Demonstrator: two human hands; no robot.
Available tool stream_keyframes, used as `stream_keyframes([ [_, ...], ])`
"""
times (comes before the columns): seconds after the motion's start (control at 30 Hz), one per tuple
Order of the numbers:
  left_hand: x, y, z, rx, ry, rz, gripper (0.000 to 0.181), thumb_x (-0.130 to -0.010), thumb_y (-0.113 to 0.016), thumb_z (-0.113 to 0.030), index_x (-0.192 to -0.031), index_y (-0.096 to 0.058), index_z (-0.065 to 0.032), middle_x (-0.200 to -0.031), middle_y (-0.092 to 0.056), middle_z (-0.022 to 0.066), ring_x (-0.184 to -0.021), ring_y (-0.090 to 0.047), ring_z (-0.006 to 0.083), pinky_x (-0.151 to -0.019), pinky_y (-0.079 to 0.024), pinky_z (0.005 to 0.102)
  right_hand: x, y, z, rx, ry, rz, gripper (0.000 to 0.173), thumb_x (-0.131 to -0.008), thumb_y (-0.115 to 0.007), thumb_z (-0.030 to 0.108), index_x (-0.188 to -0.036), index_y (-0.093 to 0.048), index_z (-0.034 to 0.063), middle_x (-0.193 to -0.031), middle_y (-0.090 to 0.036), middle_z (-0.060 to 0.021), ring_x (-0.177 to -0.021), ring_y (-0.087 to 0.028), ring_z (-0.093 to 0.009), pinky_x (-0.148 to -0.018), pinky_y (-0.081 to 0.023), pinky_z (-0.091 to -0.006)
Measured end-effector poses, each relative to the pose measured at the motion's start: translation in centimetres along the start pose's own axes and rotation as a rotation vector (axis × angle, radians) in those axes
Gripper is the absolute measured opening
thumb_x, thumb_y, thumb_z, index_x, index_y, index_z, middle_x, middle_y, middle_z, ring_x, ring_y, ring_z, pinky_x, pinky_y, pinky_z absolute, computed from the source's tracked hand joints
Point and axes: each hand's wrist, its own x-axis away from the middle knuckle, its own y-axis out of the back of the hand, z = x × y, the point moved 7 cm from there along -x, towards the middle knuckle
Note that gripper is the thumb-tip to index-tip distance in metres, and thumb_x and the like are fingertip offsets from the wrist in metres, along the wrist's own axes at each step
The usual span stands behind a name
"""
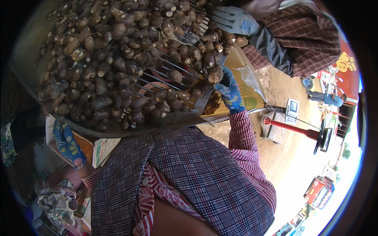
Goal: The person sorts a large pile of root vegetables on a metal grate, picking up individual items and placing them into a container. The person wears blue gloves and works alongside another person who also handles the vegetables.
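Observation:
Soil-covered taro corms (100, 85) lie heaped on a metal sorting table with a rim (118, 132) and parallel bars (159, 79). My right hand (229, 90), in a blue flowered glove, is at the table's right end, its thumb and fingers around a larger corm (215, 74). Beneath that end is an open yellow-lined bag or carton (245, 91) with brown pieces inside. My left hand (66, 143), in a matching glove, is beside the rim at the lower left, over a carton (51, 132). Its fingers look slightly apart, with nothing visible in them.
A co-worker's grey-gloved hand (236, 22) reaches over the corms at the upper right. A platform scale (270, 126) with a red post (292, 128) stands on the ground at right. Crumpled cloth or paper (57, 203) lies at lower left. Farther off are a person (327, 98) and a red vehicle (319, 191).

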Motion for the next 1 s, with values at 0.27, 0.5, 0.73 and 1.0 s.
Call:
stream_keyframes([
  [0.27,-1.1,-15.6,-11.5,0.231,0.204,0.318,0.025,-0.101,-0.061,-0.005,-0.124,-0.072,-0.0036,-0.134,-0.067,0.0058,-0.119,-0.063,0.0171,-0.101,-0.05,0.0298,1.5,-0.6,0.3,-0.844,-0.064,0.171,0.086,-0.081,-0.082,0.027,-0.155,-0.045,0.0042,-0.15,-0.055,-0.018,-0.128,-0.06,-0.036,-0.102,-0.055,-0.0477],
  [0.5,-0.8,-22.7,-16.3,0.141,-0.149,0.57,0.028,-0.095,-0.064,0.001,-0.122,-0.071,-0.0046,-0.126,-0.07,0.0077,-0.115,-0.067,0.0192,-0.098,-0.054,0.033,-8.9,3.2,5.3,0.135,0.108,-0.036,0.05,-0.09,-0.08,0.029,-0.132,-0.067,0.0056,-0.121,-0.072,-0.0115,-0.105,-0.071,-0.03,-0.094,-0.056,-0.0384],
  [0.73,-0.1,-23.3,-16.0,0.014,-0.217,0.633,0.027,-0.092,-0.067,-0.001,-0.118,-0.072,-0.0039,-0.124,-0.071,0.0114,-0.116,-0.068,0.0256,-0.1,-0.055,0.0367,-14.4,-3.1,5.8,1.35,0.54,0.336,0.052,-0.088,-0.075,0.013,-0.138,-0.066,0.0239,-0.133,-0.067,-0.005,-0.117,-0.065,-0.029,-0.099,-0.055,-0.0399],
  [1.0,1.4,-17.9,-11.8,-0.017,0.024,0.551,0.026,-0.094,-0.067,-0.001,-0.119,-0.072,-0.0025,-0.123,-0.071,0.0109,-0.111,-0.07,0.0245,-0.095,-0.056,0.0354,-5.7,-3.8,6.0,1.696,0.404,0.572,0.064,-0.079,-0.074,0.008,-0.136,-0.069,0.0345,-0.166,-0.036,-0.0079,-0.139,-0.051,-0.033,-0.102,-0.056,-0.0437],
])
